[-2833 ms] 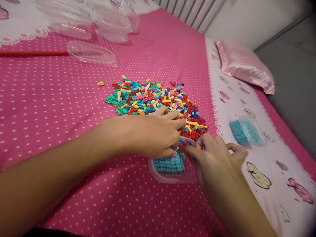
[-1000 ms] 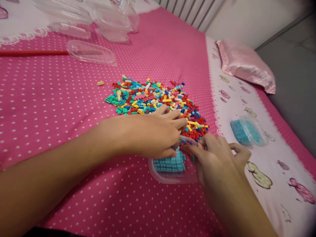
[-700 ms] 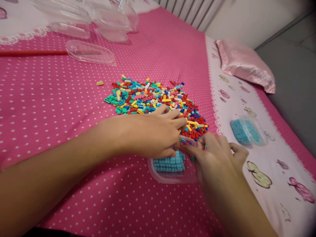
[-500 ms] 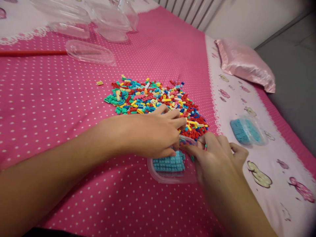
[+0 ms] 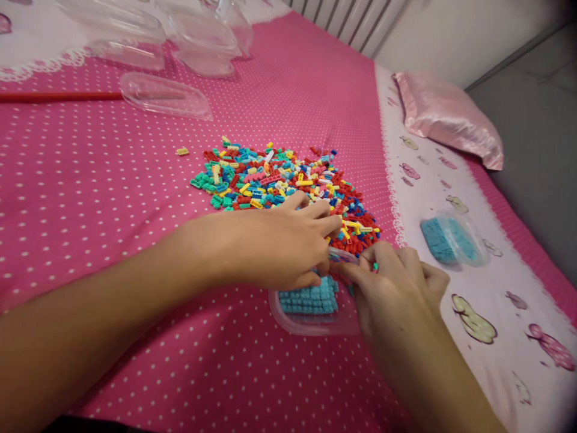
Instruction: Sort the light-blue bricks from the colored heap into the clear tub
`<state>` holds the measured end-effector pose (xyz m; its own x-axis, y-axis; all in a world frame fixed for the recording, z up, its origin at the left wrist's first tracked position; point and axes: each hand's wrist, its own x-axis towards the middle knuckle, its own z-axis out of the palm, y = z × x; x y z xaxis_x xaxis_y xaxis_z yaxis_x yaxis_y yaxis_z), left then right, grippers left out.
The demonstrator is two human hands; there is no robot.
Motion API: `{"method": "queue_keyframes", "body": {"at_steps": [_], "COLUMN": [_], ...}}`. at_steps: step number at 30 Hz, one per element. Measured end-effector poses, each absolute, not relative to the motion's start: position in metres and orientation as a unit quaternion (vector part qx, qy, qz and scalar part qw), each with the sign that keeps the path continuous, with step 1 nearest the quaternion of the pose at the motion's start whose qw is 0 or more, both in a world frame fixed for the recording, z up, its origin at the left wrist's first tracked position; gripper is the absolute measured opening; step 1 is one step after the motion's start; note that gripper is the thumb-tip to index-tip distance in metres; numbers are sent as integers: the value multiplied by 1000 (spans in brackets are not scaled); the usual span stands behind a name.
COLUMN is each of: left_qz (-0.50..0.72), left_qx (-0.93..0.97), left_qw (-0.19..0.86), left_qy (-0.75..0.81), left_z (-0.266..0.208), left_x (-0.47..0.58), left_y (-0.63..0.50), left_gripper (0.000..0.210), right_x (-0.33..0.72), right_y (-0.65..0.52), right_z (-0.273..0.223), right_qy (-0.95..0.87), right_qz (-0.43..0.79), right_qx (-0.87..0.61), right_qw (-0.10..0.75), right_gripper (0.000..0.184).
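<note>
A see-through plastic container point(image 5: 297, 328) lies on the pink polka-dot sheet, with rows of light-blue toy bricks point(image 5: 309, 299) inside it. My left hand point(image 5: 283, 243) reaches over its far left part, thumb and index finger closed at the rim. Its other fingers are bent above the pile of loose coloured toy bricks point(image 5: 265, 177). At the container's far right edge, my right hand point(image 5: 396, 282) pinches the plastic between thumb and fingers. Both hands partly cover the container, so the exact contact of the left fingertips is hidden.
A second see-through container point(image 5: 455, 237) with blue bricks sits on the right, below a pink satin pillow point(image 5: 451, 117). Several plastic containers point(image 5: 198, 36) stand at the back left, near a red stick point(image 5: 58, 97) and a see-through lid-like piece point(image 5: 164, 96). One yellow brick point(image 5: 181, 151) lies apart.
My right hand has shifted very slightly, its outer fingers drawing a little to the left. My left hand, the container and the brick pile stay practically where they were.
</note>
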<state>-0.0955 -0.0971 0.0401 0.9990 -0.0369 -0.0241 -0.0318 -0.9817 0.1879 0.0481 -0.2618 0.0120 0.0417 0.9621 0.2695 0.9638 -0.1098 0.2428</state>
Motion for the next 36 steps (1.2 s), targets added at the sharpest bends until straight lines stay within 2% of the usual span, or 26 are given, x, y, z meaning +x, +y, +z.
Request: {"method": "queue_keyframes", "body": {"at_steps": [12, 19, 27, 36], "left_qz": [-1, 30, 74, 55], "left_qx": [998, 998, 997, 998], "left_qw": [64, 51, 13, 2], "left_qy": [-19, -28, -33, -25], "left_z": [36, 32, 26, 25], "left_x": [-95, -96, -96, -94], "left_y": [-98, -98, -98, -99], "left_gripper": [24, 25, 26, 29], "right_x": [48, 35, 36, 35], "right_y": [-261, -256, -259, -258], "right_z": [11, 14, 17, 16], "right_qy": [-674, -630, -628, -629], "right_qz": [-182, -161, -121, -148], "right_qx": [-716, -757, -766, -759], "right_qw": [8, 62, 71, 73], "right_gripper": [16, 29, 25, 26]}}
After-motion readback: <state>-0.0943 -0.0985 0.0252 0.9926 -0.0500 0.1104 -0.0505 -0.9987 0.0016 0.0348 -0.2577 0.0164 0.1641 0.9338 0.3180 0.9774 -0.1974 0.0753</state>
